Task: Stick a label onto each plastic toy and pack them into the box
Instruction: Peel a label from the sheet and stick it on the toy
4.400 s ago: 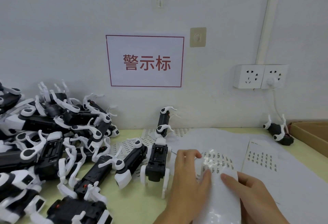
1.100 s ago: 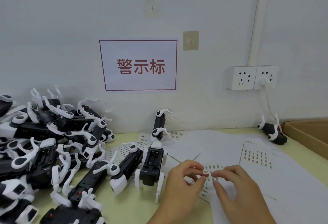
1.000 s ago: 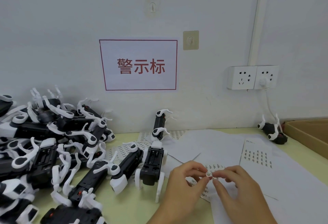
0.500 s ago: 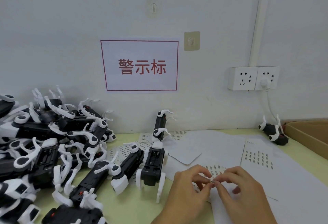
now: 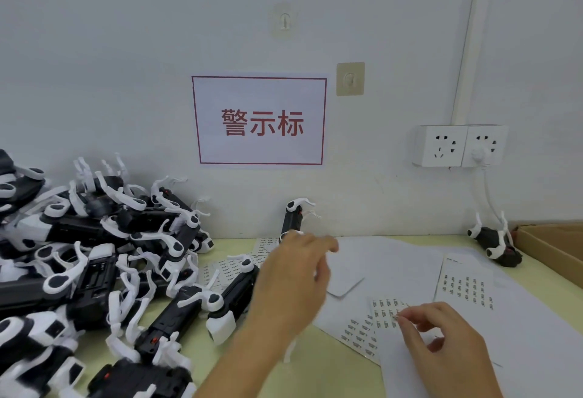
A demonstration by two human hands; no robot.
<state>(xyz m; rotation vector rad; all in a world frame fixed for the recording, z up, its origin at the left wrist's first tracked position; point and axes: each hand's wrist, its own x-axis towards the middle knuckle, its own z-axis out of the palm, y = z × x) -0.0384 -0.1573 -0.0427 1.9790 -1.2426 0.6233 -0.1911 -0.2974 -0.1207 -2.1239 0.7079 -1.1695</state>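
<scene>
My right hand (image 5: 441,337) pinches a small label (image 5: 397,318) at its fingertips, just above a label sheet (image 5: 362,331) lying on white paper. My left hand (image 5: 293,281) is blurred, its fingers relaxed and spread, and it holds nothing. It hovers over a black-and-white plastic toy and hides most of it; only one white leg (image 5: 290,350) shows below the wrist. Another toy (image 5: 233,296) lies right beside that hand. A big pile of toys (image 5: 94,255) fills the left of the table. The cardboard box (image 5: 555,246) sits at the far right edge.
One toy (image 5: 291,221) leans upright against the wall behind my left hand. A single toy (image 5: 495,243) lies near the box. A second label sheet (image 5: 467,287) lies on the paper at right. Wall sockets (image 5: 457,145) with a plugged-in cable hang above.
My left hand has let go of the label and swung up and left over the toy. My right hand stays over the sheet, still pinching the label.
</scene>
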